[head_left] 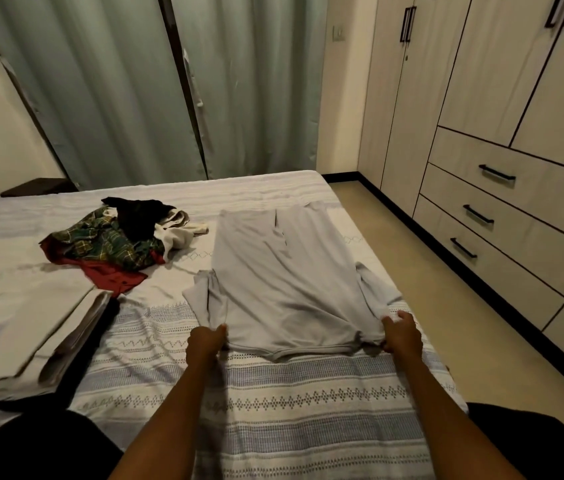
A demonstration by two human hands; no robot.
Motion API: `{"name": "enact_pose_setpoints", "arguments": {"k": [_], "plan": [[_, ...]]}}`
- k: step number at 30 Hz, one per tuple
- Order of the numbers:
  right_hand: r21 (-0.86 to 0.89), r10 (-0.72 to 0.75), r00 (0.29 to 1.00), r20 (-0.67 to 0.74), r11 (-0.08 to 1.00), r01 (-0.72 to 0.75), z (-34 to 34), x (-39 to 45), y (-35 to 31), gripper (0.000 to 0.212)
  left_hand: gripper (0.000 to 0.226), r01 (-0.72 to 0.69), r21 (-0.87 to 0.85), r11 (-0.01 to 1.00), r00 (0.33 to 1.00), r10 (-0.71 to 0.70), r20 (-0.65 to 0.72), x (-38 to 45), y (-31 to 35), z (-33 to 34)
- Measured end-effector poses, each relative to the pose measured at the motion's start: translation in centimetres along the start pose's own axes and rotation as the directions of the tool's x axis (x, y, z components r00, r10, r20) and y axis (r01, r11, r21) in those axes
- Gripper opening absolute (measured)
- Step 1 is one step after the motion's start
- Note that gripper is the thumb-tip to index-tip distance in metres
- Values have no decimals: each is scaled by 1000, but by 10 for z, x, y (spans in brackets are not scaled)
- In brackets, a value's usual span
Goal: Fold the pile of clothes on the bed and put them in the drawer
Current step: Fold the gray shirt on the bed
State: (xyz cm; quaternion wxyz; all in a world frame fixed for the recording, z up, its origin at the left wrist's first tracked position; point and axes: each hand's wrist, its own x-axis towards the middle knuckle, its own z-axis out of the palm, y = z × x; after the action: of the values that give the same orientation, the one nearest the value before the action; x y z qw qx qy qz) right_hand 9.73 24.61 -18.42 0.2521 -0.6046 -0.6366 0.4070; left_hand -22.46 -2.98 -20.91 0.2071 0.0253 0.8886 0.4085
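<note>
A grey t-shirt lies spread flat on the bed, collar end towards me. My left hand pinches its left shoulder and my right hand grips its right shoulder. Both sleeves stick out to the sides. Further back on the left sits a pile of clothes: a green plaid piece, a red one, a black one and a white one. Three closed drawers with black handles are in the wardrobe on the right.
A folded beige sheet or pillow lies on the bed at the left. Bare floor runs between the bed and the wardrobe. Green curtains hang behind the bed. My knees show at the bottom corners.
</note>
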Motion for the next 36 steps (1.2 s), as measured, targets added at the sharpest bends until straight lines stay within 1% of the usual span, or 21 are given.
{"name": "enact_pose_setpoints", "arguments": {"k": [2, 4, 6, 8, 9, 12, 14, 15, 16, 18, 20, 24, 25, 26, 28, 29, 30, 32, 33, 36], "plan": [[-43, 56, 995, 82, 998, -53, 3, 18, 1, 53, 41, 29, 27, 999, 1000, -29, -8, -16, 14, -6], [19, 73, 990, 120, 997, -76, 5, 28, -3, 43, 38, 47, -26, 999, 999, -47, -23, -30, 25, -11], [117, 137, 974, 182, 980, -160, 6, 33, -13, 30, 38, 88, -133, 987, 992, -99, -79, -32, 28, -13], [204, 196, 953, 232, 948, -245, 8, 35, -19, 37, 39, 136, -300, 944, 972, -185, -142, -32, 25, -16], [240, 195, 957, 213, 940, -245, 8, 34, -21, 38, 40, 146, -359, 922, 960, -219, -172, -35, 24, -18], [307, 174, 984, 26, 936, -173, 8, 22, -18, 35, 39, 151, -494, 856, 909, -317, -271, -50, 15, -24], [328, 192, 980, -44, 930, -167, 8, 8, -14, 35, 37, 137, -533, 835, 879, -350, -324, -61, 7, -26], [305, 195, 979, -60, 937, -168, 9, 1, -11, 34, 37, 130, -531, 838, 871, -352, -343, -67, 2, -26], [246, 191, 980, -58, 954, -171, 9, -3, -7, 32, 37, 124, -516, 848, 864, -348, -363, -70, -3, -27], [155, 192, 981, -25, 970, -186, 7, -13, -1, 24, 36, 149, -477, 866, 859, -353, -371, -75, -12, -32], [113, 217, 976, 8, 970, -217, 3, -16, 3, 19, 35, 161, -428, 889, 851, -345, -396, -79, -19, -38], [37, 239, 970, 47, 970, -241, -6, -25, 9, 19, 36, 201, -371, 907, 844, -353, -403, -91, -33, -45], [21, 239, 966, 93, 970, -242, -6, -28, 11, 19, 37, 224, -359, 906, 847, -363, -388, -93, -36, -45], [11, 228, 959, 171, 972, -233, -9, -33, 13, 17, 36, 236, -333, 913, 854, -359, -378, -97, -39, -46], [-37, 187, 928, 322, 982, -185, -16, -42, 7, 9, 36, 205, -281, 938, 881, -302, -364, -102, -40, -49], [-83, 176, 921, 348, 984, -157, -19, -41, 3, 11, 38, 184, -253, 950, 890, -270, -368, -103, -40, -51], [-127, 166, 925, 341, 983, -129, -20, -36, 0, 17, 42, 167, -220, 961, 896, -242, -372, -103, -37, -53], [-216, 145, 954, 264, 973, -88, -19, -28, -5, 32, 45, 125, -156, 980, 904, -177, -390, -102, -35, -57], [-205, 135, 966, 222, 975, -89, -17, -26, -7, 36, 45, 98, -122, 988, 905, -139, -402, -100, -34, -58], [6, 123, 984, 129, 992, -125, -4, -7, -1, 47, 39, -3, 50, 999, 899, 25, -437, -86, -31, -60]]}}
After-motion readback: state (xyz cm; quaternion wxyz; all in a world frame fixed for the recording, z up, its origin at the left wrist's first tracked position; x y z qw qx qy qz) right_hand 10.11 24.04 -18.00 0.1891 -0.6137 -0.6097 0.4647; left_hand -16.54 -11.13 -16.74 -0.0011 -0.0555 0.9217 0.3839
